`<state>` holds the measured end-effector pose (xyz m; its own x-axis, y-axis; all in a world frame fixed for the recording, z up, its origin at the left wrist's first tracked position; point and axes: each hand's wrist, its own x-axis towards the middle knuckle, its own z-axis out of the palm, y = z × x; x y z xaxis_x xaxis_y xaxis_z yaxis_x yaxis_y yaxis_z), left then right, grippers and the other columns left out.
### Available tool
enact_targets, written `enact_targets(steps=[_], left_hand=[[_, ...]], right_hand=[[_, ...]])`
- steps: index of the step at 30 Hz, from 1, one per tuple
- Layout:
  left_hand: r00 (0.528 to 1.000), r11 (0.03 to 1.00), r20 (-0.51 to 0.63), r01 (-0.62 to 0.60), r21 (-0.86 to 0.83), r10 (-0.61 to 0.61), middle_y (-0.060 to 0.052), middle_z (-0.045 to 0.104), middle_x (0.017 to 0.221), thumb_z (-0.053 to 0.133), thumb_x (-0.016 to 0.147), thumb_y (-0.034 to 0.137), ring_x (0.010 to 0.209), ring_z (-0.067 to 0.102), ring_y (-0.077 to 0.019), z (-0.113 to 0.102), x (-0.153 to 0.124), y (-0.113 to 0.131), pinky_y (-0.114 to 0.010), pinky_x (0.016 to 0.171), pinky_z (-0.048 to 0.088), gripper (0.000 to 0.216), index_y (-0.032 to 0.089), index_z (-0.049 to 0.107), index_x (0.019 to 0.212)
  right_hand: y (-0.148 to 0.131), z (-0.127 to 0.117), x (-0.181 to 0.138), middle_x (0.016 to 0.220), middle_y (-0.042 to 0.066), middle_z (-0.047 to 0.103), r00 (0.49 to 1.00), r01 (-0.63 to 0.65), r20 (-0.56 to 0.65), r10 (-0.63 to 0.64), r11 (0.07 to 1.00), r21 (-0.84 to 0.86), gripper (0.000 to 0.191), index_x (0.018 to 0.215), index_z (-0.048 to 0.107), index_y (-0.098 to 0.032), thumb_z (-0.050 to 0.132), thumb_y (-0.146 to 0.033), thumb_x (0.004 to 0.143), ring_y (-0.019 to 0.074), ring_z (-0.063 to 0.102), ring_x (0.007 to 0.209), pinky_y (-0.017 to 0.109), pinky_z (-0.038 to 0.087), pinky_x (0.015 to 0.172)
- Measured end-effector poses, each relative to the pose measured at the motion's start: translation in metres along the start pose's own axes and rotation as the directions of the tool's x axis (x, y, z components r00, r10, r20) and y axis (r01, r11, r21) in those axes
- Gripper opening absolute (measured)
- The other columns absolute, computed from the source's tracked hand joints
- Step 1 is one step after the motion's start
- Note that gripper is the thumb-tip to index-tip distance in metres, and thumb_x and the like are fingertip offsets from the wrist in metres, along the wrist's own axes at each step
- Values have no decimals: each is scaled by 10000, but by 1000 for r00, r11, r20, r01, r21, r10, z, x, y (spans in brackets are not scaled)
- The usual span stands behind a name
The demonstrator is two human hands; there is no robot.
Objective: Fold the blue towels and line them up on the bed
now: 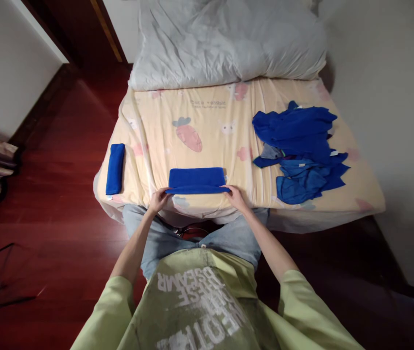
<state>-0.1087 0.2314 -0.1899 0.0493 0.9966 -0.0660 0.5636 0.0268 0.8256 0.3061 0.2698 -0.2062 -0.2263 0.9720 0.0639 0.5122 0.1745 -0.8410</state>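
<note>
A blue towel (196, 179), folded into a long flat strip, lies on the bed near its front edge. My left hand (159, 199) pinches the strip's near left corner. My right hand (234, 197) pinches its near right corner. Both hands are closed on the cloth. A second blue towel (115, 168), folded up narrow, rests at the left edge of the bed. A loose heap of several blue cloths (301, 153) is piled on the right side of the bed.
The bed (210, 126) has a cream sheet printed with carrots. A grey pillow or duvet (229, 41) lies at its head. Dark red wooden floor (57, 204) runs along the left. A white wall (392, 121) stands at the right.
</note>
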Motion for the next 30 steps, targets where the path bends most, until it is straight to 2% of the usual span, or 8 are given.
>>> enact_targets(steps=[3, 6, 11, 16, 19, 24, 30], left_hand=[[997, 998, -59, 56, -10, -57, -105, 758, 1022, 526, 941, 521, 915, 725, -232, 0, 5, 5, -345, 870, 581, 476, 154, 642, 1222], [994, 998, -98, 55, 15, -53, -100, 744, 1015, 501, 954, 503, 935, 708, -228, -1, 7, 7, -329, 871, 564, 431, 163, 626, 1187], [994, 997, -86, 67, 38, -63, -93, 724, 975, 466, 959, 527, 902, 693, -224, -1, 8, 7, -326, 850, 552, 434, 166, 629, 1137], [991, 994, -84, 105, 20, -103, -75, 724, 904, 494, 934, 537, 816, 683, -205, -3, 8, 7, -302, 773, 537, 452, 161, 616, 1152], [992, 994, -68, 108, 12, -106, -35, 704, 810, 503, 924, 530, 728, 653, -179, -4, 7, 8, -278, 714, 514, 436, 174, 600, 1157], [996, 997, -60, 72, -4, -72, 34, 603, 662, 515, 911, 529, 585, 535, -149, -6, 6, 12, -255, 609, 424, 384, 217, 559, 1130], [995, 996, -51, 87, 13, -86, 45, 612, 668, 522, 889, 498, 577, 520, -143, -8, 7, 15, -250, 619, 420, 299, 244, 501, 1044]], right_hand=[[4, 1, 6, 1119, 111, 747, 996, -77, -43, 79, 996, 53, 338, 1160, 694, -202, 579, -374, 892, 265, 696, 1037, 436, 559, 963], [9, 4, 7, 1025, 102, 727, 988, -135, -71, 140, 988, 73, 406, 1158, 657, -201, 578, -496, 890, 254, 684, 950, 405, 569, 883], [7, 7, 9, 865, 61, 665, 972, -213, -79, 222, 971, 109, 482, 1108, 624, -203, 528, -622, 891, 226, 647, 822, 345, 553, 758], [-1, 6, 13, 880, 79, 668, 975, -187, -85, 205, 966, 181, 453, 973, 607, -212, 546, -649, 873, 232, 651, 823, 359, 548, 770], [-4, 5, 13, 842, 79, 673, 971, -213, -60, 230, 954, 211, 446, 959, 603, -212, 572, -647, 865, 239, 661, 793, 353, 549, 709], [-9, 5, 17, 762, 66, 663, 965, -233, -82, 249, 958, 169, 470, 887, 602, -212, 585, -680, 842, 224, 642, 719, 328, 523, 635], [-14, 4, 22, 670, 58, 634, 962, -248, -88, 259, 961, 119, 498, 738, 564, -223, 601, -715, 813, 203, 589, 633, 306, 451, 559]])
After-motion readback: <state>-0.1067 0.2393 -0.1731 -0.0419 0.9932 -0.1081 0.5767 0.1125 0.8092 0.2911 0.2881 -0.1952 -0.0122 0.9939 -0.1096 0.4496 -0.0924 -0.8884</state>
